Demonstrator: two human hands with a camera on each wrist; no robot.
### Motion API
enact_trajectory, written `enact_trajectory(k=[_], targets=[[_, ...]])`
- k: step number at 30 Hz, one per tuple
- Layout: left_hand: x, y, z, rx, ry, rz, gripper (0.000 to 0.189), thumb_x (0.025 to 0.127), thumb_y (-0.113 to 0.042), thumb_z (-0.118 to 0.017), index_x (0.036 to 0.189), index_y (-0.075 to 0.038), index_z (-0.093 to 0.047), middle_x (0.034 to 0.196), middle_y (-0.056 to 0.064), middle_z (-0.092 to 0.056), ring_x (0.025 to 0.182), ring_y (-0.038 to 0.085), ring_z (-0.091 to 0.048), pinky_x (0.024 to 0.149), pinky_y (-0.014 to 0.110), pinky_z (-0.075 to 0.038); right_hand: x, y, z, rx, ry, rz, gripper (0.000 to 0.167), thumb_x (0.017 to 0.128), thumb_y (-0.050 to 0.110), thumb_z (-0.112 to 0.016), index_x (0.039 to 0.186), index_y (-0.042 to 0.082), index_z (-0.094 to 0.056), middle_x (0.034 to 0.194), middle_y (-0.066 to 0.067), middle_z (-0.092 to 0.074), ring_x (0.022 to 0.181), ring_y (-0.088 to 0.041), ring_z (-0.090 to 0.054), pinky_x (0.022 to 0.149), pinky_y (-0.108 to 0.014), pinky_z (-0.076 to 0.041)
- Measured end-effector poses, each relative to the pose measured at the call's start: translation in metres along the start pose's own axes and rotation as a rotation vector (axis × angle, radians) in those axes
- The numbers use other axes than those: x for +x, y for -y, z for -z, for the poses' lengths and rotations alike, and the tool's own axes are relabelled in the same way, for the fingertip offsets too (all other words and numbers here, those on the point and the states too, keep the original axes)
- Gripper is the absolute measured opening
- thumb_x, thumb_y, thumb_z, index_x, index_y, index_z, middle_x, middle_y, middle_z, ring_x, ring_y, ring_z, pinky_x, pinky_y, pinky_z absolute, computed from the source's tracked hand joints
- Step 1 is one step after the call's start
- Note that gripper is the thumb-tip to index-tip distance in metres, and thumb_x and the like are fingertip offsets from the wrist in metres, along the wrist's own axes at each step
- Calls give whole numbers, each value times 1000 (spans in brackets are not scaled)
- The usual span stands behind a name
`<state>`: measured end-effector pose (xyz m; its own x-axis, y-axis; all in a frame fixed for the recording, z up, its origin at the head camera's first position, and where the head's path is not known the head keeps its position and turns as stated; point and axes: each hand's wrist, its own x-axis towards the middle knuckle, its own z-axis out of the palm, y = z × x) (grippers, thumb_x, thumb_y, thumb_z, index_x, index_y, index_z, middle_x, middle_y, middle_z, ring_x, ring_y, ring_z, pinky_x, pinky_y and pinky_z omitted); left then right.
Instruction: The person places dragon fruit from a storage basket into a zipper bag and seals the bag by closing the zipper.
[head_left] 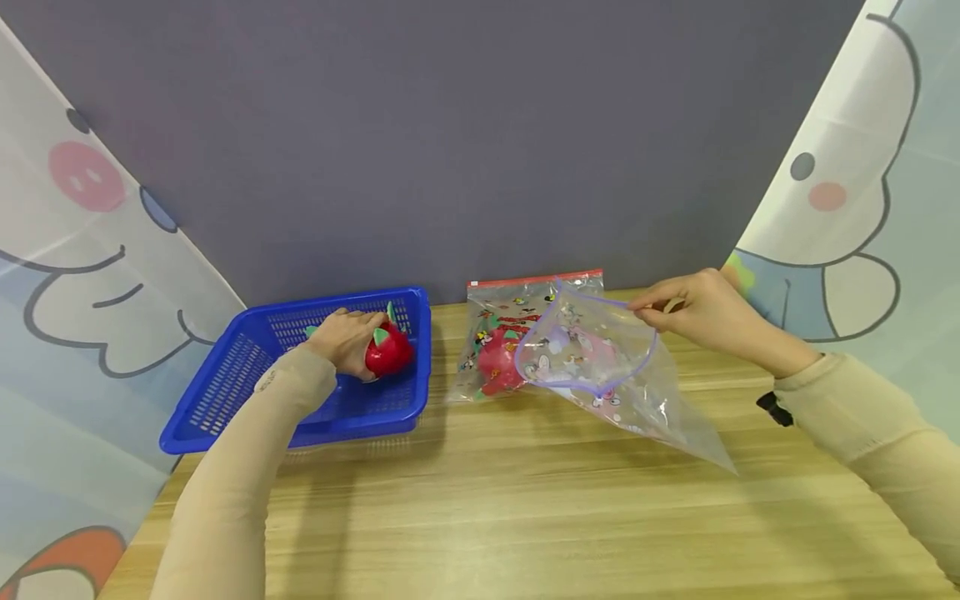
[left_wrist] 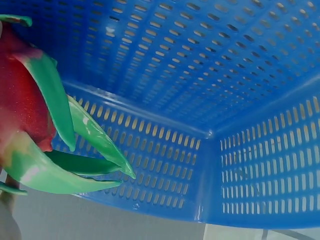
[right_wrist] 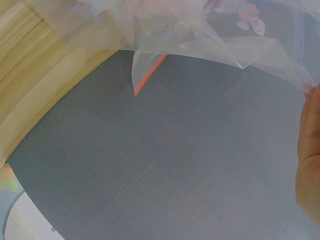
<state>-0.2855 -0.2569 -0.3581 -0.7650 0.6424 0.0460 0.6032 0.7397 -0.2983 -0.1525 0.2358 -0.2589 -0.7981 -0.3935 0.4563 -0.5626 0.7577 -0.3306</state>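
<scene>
In the head view my left hand point(head_left: 345, 337) grips a red toy dragon fruit point(head_left: 390, 348) inside the blue basket point(head_left: 424, 358). The left wrist view has the dragon fruit point(left_wrist: 22, 100) at its left edge, green leaves pointing over the basket's slotted wall. On the other side, my right hand point(head_left: 697, 312) pinches the rim of a clear zip bag point(head_left: 660, 404) with a purple edge and cartoon prints. The bag's mouth gapes toward the left, and its lower corner hangs to the right. Only part of the right hand point(right_wrist: 311, 155) shows in the right wrist view.
A second clear bag point(head_left: 480, 308) with a red zip lies behind the purple-edged one, with a red and green fruit point(head_left: 497, 360) inside. A grey panel point(head_left: 480, 150) stands at the back of the wooden table point(head_left: 480, 508). Cartoon-printed curtains point(head_left: 832, 208) flank both sides.
</scene>
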Motion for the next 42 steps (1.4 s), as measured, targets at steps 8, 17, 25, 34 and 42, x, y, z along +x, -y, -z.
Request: enact_trajectory(k=[8,17,25,34,42], targets=[[2,0,10,-7,2,37,108,50,-57,-76,134,-8,-31,122,15,-58,107,35,-56,92,51,-42,0,4,1,-22,21,-26,11,79,10,-70,85,18,-75,80,0,-72,50,2,-50,41,-18,-36],[1,-4,28,39,5,-21,97,51,-55,-76,136,-23,-40,125,11,-54,108,35,-54,90,51,-43,-5,2,0,-8,6,26,12,77,7,-71,84,16,-75,81,-3,-72,55,4,-55,45,-15,-41],[-3,-11,59,97,-34,35,96,51,-54,-77,135,-24,-42,126,12,-54,106,34,-55,90,49,-44,-6,4,3,-16,6,6,11,79,9,-69,85,17,-75,83,-3,-72,54,3,-54,44,-16,-40],[-5,-27,76,45,-31,85,86,54,-53,-76,130,-27,-45,125,11,-52,99,34,-53,88,50,-46,-6,1,4,41,37,-90,10,82,12,-68,87,16,-75,87,-6,-72,55,2,-58,40,-19,-38],[-15,-33,80,-12,-93,119,85,53,-52,-78,129,-26,-48,124,11,-52,102,35,-52,88,51,-46,-5,-2,2,74,70,-117,10,83,11,-66,89,13,-74,90,-9,-71,56,-4,-61,38,-21,-36]])
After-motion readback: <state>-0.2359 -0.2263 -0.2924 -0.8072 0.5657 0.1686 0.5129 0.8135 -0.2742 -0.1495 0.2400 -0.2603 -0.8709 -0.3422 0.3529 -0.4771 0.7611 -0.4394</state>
